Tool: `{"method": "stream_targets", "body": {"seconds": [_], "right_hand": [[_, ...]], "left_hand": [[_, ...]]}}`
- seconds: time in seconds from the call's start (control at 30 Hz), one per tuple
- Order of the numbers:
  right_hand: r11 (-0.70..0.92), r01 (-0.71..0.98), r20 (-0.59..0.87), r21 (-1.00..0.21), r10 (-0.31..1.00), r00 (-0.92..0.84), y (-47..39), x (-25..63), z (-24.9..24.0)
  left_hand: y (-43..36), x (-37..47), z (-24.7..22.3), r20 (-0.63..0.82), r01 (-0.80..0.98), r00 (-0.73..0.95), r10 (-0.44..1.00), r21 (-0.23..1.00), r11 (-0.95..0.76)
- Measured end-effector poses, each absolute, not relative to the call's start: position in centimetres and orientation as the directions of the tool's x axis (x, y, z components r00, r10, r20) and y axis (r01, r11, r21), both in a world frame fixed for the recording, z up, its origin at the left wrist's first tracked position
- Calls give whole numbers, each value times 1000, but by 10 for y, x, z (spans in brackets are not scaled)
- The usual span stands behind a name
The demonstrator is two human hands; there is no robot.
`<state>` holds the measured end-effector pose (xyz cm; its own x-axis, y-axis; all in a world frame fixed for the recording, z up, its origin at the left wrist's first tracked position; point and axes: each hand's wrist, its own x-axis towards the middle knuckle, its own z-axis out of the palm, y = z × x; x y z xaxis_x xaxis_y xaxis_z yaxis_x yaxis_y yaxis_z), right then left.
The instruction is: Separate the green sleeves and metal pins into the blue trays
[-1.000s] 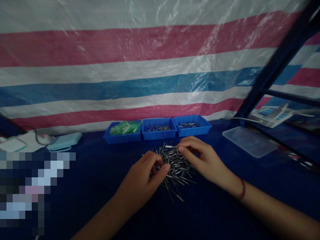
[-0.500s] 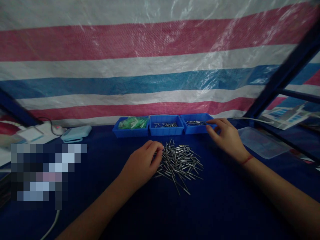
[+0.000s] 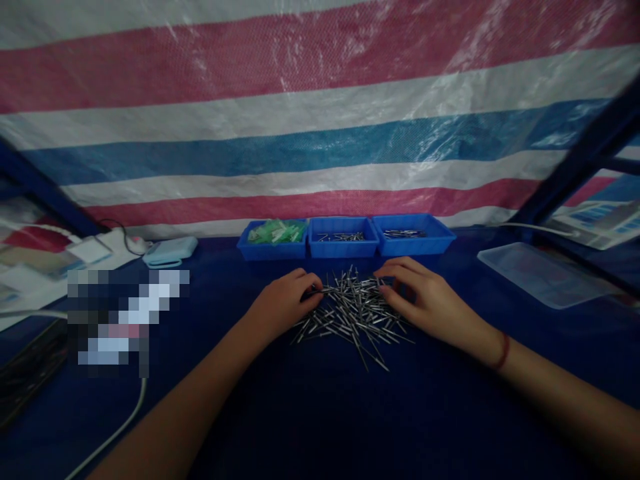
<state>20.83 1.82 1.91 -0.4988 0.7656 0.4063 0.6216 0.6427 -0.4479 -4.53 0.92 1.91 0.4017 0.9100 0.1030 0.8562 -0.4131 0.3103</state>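
A loose pile of thin metal pins (image 3: 357, 307) lies on the dark blue table. At its left edge my left hand (image 3: 286, 298) pinches a dark metal pin between thumb and fingers. My right hand (image 3: 425, 293) is at the pile's right side, thumb and fingers apart, with nothing visible between them. Behind the pile stand three blue bins in a row: the left bin (image 3: 273, 251) holds green and clear plastic pieces, while the middle bin (image 3: 343, 249) and the right bin (image 3: 417, 246) hold metal pins.
A clear plastic lid (image 3: 545, 273) lies at the right. On the left are a light blue case (image 3: 171, 251), a power strip (image 3: 117, 247), a dark phone (image 3: 33, 367) and a white cable (image 3: 125, 423). A striped sheet (image 3: 310, 153) hangs behind the bins.
My right hand has moved from the right bin down and left to the pile. A pin now shows in my left hand's fingers. The camera view has tilted down somewhat.
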Motion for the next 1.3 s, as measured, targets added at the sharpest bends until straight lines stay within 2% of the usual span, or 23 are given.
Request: {"method": "stream_targets", "body": {"seconds": [0.33,0.57,0.83,1.3], "right_hand": [[658,570,389,-492,751,-533,12,202,18],[678,551,409,-486,734,-542,9,198,19],[690,538,419,-485,723,-550,7,197,18],[703,513,422,-492,708,-566,8,196,17]], "left_hand": [[7,-40,17,128,872,394,910,262,-414],[7,-40,14,210,862,381,900,272,-428],[5,-37,14,220,871,430,875,152,-467],[5,-38,20,124,889,415,901,155,-431]]}}
